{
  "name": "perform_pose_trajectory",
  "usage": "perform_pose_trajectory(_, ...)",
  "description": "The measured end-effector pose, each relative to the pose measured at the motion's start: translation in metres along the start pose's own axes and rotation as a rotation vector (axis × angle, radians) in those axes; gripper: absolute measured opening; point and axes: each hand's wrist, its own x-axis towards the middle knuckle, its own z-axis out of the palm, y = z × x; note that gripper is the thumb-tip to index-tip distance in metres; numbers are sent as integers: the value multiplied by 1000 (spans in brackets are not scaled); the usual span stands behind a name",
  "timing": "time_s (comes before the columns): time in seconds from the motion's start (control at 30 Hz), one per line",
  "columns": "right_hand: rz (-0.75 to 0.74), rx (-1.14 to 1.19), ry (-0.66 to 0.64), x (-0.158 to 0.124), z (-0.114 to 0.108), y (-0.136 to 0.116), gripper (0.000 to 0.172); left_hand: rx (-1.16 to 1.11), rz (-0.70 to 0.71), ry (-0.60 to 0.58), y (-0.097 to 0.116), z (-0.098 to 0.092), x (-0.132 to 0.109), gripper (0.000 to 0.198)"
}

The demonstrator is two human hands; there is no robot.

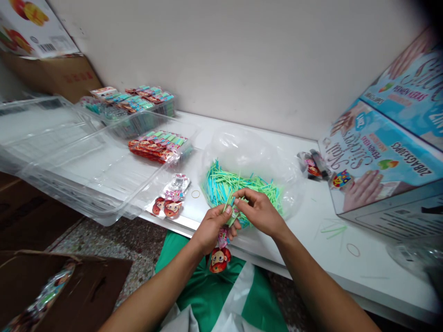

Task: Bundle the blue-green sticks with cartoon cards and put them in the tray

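Observation:
My left hand (216, 226) is closed around a small candy packet (220, 259) with a red-haired cartoon head, which hangs below the fingers. Several thin green sticks (230, 199) rise from the same grip. My right hand (258, 210) meets the left one, its thumb and fingers pinched at the sticks. Just behind both hands lies a clear plastic bag (238, 140), spread wide and holding a heap of green and blue sticks (221, 180). Left of the hands, a few flat cartoon packets (169, 198) rest near the table's front edge.
A clear plastic tray (128, 203) holds stacked packets (157, 145) and overhangs the table edge. Another filled container (159, 108) stands behind it. Printed boxes (384, 157) stand at the right. Loose sticks (334, 230) and a rubber band (353, 250) lie on the white table (311, 249).

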Motion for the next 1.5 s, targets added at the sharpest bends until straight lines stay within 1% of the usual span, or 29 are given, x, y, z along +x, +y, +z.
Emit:
perform_pose_trajectory(0.17,-16,-11,-2,1,1,-3,16,-3,11,-16,2,-1,-2,31)
perform_pose_trajectory(0.27,8,-20,-12,1,1,-7,8,-4,4,-11,2,-1,-2,32)
perform_pose_trajectory(0.33,27,8,-42,0,0,-10,3,-8,10,-12,2,-1,-1,32)
perform_pose_trajectory(0.43,36,69,-91,-2,-2,-13,6,-20,32,-29,2,-2,0,29)
perform_pose_trajectory(0.63,46,37,-107,-4,0,-15,8,-63,-11,-62,3,-4,-1,23)
perform_pose_trajectory(0.8,38,47,-114,-7,1,-19,8,-102,-34,-85,4,-6,-2,24)
perform_pose_trajectory(0.9,35,47,-116,-9,2,-19,9,-100,-21,-94,2,-7,-1,25)
perform_pose_trajectory(1.03,37,43,-108,-10,0,-17,8,-73,-4,-92,2,-8,-1,24)
perform_pose_trajectory(1.13,-35,-33,-28,-4,-6,-16,16,-52,1,-95,2,-7,-2,24)
perform_pose_trajectory(1.2,-81,-52,-6,2,-10,-15,22,-29,7,-99,1,-7,-3,25)
perform_pose_trajectory(1.33,-108,13,-117,15,-13,-14,27,44,16,-102,2,-7,-3,28)
perform_pose_trajectory(1.4,-121,41,-151,17,-12,-15,27,94,30,-99,3,-8,-3,30)
perform_pose_trajectory(1.47,-125,55,-108,18,-11,-17,26,158,48,-89,5,-9,-2,32)
perform_pose_trajectory(1.5,-125,67,-53,19,-11,-19,24,190,56,-80,5,-10,-2,32)
